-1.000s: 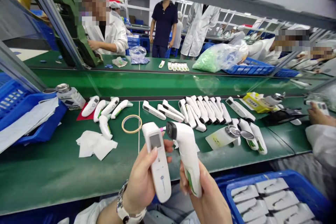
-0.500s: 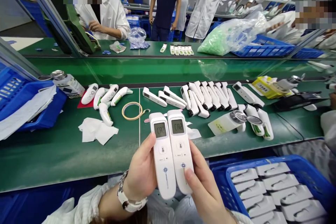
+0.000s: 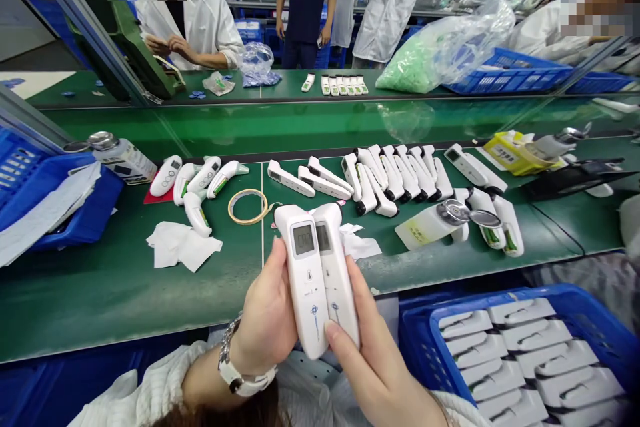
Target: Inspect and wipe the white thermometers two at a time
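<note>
Two white infrared thermometers are held upright above my lap, their displays facing me. My left hand [image 3: 267, 317] is closed round the left thermometer [image 3: 303, 293], whose lit screen shows characters. Round the right thermometer [image 3: 345, 300] my right hand [image 3: 375, 353] is closed, its thumb on the lower front. The left one overlaps the right one and covers part of its screen. Beyond them on the green bench, a row of white thermometers [image 3: 395, 177] lies side by side, with a roll of tape [image 3: 230, 207] and white paper pieces [image 3: 183, 247] to the left.
A blue crate [image 3: 425, 340] of thermometers stands at my lower right. A dispenser bottle [image 3: 425, 227] lies tilted on the bench [image 3: 125, 307]. Left is a blue bin [image 3: 100, 203] with papers. Across the green belt [image 3: 310, 121], people in white coats and a plastic bag [image 3: 420, 60] are visible.
The right thermometer has turned and slid partly behind the left one; before, they were side by side with both screens showing fully. Both hands have moved closer together.
</note>
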Tool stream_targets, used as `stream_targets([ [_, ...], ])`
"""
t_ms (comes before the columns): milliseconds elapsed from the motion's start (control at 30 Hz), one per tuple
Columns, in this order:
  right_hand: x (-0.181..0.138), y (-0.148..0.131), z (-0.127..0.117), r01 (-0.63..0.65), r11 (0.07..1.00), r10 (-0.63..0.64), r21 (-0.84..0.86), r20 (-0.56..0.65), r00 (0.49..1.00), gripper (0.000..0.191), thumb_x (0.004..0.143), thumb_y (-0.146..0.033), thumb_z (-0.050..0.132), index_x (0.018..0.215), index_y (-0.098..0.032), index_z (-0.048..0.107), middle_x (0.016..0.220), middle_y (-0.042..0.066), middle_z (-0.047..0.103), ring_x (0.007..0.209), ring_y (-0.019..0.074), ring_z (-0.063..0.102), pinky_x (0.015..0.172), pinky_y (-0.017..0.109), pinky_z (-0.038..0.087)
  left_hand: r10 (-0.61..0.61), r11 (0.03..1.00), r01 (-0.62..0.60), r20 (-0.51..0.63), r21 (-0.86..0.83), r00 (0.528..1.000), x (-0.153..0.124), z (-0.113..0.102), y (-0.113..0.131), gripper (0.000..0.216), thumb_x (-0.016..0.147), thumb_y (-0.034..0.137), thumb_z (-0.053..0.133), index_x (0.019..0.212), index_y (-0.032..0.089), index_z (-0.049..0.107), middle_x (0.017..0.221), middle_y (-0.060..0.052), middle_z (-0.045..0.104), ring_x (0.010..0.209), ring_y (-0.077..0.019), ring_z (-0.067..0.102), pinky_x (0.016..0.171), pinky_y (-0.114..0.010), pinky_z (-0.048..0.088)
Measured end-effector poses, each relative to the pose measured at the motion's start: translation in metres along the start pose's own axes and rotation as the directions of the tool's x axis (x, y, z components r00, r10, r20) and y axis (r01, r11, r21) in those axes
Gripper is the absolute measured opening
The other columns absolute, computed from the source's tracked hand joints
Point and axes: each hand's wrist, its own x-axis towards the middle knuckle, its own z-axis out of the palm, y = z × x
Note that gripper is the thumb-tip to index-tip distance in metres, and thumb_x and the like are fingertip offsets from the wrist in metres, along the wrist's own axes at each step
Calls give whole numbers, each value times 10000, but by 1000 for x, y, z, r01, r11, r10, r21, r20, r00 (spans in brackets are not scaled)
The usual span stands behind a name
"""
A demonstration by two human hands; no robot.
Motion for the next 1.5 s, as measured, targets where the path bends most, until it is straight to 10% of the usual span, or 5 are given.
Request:
stream_targets([
  [233,4,15,1,155,960,-164,-234,-18,986,618,952,-199,331,1462,-275,-11,1472,46,201,1348,188,233,1085,314,324,193,965,-165,-126,205,973,6,-4,-9,449,807,466,577,1151,179,557,1029,-94,663,929,-240,623,791,-348,514],
  [467,3,35,16,330,910,-345,-250,-21,938,624,941,-274,383,1466,-247,48,1246,110,278,1154,229,363,980,371,409,96,961,-34,-219,273,971,16,-11,-11,658,767,627,513,1187,121,524,1007,-150,652,735,-224,630,641,-340,519],
  [733,4,42,18,30,969,-11,246,-77,997,495,962,-283,361,1410,-428,209,1471,-23,259,1190,177,452,944,283,455,146,976,-128,-95,177,985,19,-12,-16,514,846,452,531,1289,224,405,1087,-119,660,915,-228,650,694,-314,548],
  [1033,7,40,17,-4,889,30,458,-48,998,501,941,-278,444,1381,-443,274,1469,-55,316,1233,145,449,982,265,429,129,985,-136,62,111,990,17,-15,-11,411,894,272,463,1295,284,372,1177,-76,623,1065,-234,600,777,-329,535],
  [1500,20,32,10,-126,751,245,648,-95,965,444,803,-299,645,1187,-284,421,812,-31,617,640,109,556,635,239,488,111,940,-94,-33,329,993,31,-31,-5,453,745,175,668,1115,258,420,1030,-36,632,675,-151,628,558,-274,522],
])
